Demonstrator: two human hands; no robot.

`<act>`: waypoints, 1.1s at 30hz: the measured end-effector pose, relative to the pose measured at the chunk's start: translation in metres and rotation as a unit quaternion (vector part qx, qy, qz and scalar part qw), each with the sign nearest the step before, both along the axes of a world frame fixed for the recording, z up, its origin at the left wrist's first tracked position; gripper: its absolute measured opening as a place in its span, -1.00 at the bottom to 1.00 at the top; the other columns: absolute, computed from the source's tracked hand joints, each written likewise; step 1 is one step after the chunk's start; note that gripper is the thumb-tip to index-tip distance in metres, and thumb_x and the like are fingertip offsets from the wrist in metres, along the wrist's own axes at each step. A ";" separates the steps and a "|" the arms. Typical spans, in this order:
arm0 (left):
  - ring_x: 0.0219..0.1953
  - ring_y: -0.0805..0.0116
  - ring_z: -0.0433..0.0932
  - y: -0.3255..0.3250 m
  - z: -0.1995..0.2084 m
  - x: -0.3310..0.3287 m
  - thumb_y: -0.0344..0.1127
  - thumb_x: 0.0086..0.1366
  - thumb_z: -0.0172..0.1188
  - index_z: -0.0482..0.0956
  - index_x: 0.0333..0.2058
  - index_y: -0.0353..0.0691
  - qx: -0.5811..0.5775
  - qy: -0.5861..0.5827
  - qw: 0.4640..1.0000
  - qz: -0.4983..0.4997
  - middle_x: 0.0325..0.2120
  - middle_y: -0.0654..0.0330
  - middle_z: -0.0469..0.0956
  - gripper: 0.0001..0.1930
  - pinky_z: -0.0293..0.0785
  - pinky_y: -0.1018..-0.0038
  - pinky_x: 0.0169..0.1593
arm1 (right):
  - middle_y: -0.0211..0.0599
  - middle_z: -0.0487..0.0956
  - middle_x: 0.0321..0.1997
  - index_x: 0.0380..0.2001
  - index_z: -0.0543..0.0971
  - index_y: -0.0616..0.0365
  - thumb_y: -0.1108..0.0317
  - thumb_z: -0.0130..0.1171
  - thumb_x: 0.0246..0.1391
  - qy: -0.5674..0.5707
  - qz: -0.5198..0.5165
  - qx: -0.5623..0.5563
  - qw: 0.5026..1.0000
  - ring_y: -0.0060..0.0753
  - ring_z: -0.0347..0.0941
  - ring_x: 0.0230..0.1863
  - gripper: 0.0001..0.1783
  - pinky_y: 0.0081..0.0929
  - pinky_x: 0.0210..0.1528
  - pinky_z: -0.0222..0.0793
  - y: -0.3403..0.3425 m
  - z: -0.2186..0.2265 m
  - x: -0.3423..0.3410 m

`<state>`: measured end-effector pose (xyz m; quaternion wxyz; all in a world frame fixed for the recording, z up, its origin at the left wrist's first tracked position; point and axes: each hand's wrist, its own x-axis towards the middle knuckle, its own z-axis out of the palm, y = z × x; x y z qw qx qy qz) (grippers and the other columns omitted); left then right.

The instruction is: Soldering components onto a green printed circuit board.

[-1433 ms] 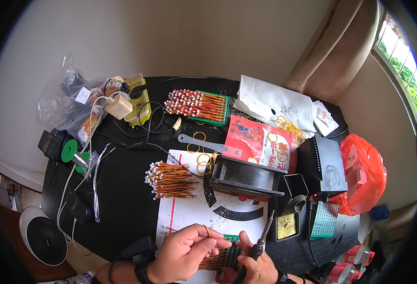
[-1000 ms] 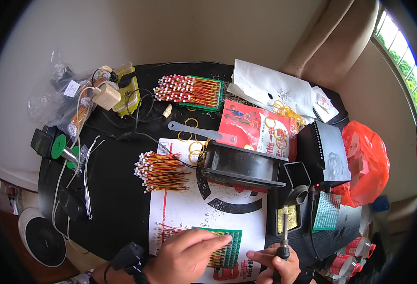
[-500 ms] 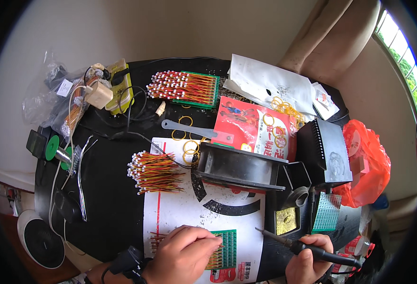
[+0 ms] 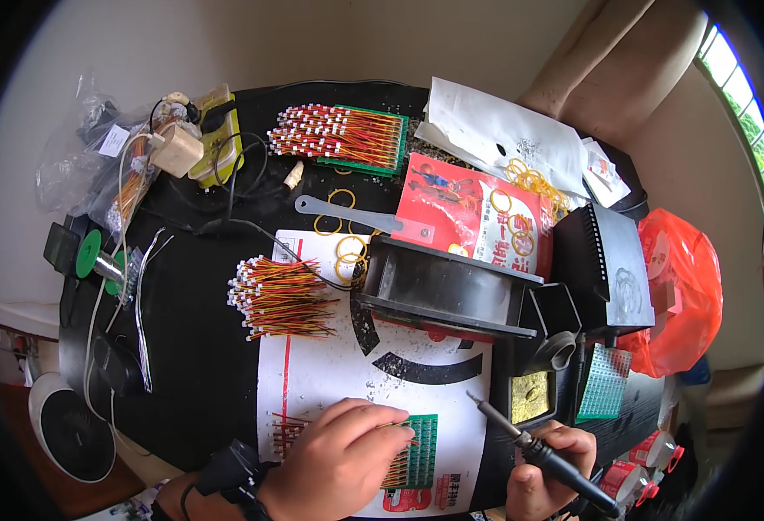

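My left hand (image 4: 339, 460) is closed over a green circuit board (image 4: 424, 447) near the front edge of the white sheet. Its thumb and fingertips pinch a thin wire at the board. Red, yellow and black wires (image 4: 394, 474) lie across the board's left part, and more wire ends show left of the hand. My right hand (image 4: 534, 497) grips a soldering iron (image 4: 549, 458) by its black handle. The iron's metal tip points up and left, apart from the board. My left hand hides part of the board and wires.
A loose wire bundle (image 4: 282, 300) lies beyond my left hand. Farther back, wires with white connectors (image 4: 308, 135) rest on green boards. A black spool-like frame (image 4: 451, 282), a brass-wool holder (image 4: 531, 397) and a black box (image 4: 603, 269) stand ahead of my right hand. Solder spool (image 4: 100, 260) at left.
My right hand has moved left, and the soldering iron has turned to a steeper angle. The left hand has stayed at the board. The whole view has shifted slightly.
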<state>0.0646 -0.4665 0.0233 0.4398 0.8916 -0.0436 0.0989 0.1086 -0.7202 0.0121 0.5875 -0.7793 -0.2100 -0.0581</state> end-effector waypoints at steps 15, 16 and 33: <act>-0.13 0.00 0.66 0.000 -0.009 0.000 -0.62 0.15 0.36 0.74 -0.21 -0.30 0.011 0.010 0.999 -0.032 -0.16 0.07 0.72 -0.79 0.62 0.18 0.00 | -0.10 0.54 -0.28 0.03 0.47 0.40 0.22 0.26 0.43 -0.060 0.044 0.081 0.994 -0.36 0.42 -0.35 -0.59 -0.46 -0.27 0.35 -0.003 -0.004 0.009; -0.13 0.00 0.66 0.000 -0.009 -0.001 -0.62 0.16 0.36 0.74 -0.20 -0.30 0.013 0.014 0.999 -0.028 -0.17 0.07 0.72 -0.78 0.62 0.18 0.00 | -0.09 0.53 -0.29 0.02 0.47 0.40 0.19 0.24 0.45 -0.068 0.037 0.093 0.993 -0.35 0.42 -0.36 -0.58 -0.46 -0.28 0.35 -0.003 -0.006 0.011; -0.32 0.11 0.64 0.012 0.011 0.002 -0.65 0.07 0.41 0.80 -0.25 -0.30 0.033 -0.020 0.998 0.040 -0.35 0.12 0.65 -0.76 0.61 0.25 -0.22 | -0.11 0.50 -0.40 -0.09 0.47 0.39 0.28 0.16 0.42 -0.050 0.032 0.085 0.995 -0.35 0.41 -0.45 -0.69 -0.47 -0.40 0.30 0.004 -0.004 0.008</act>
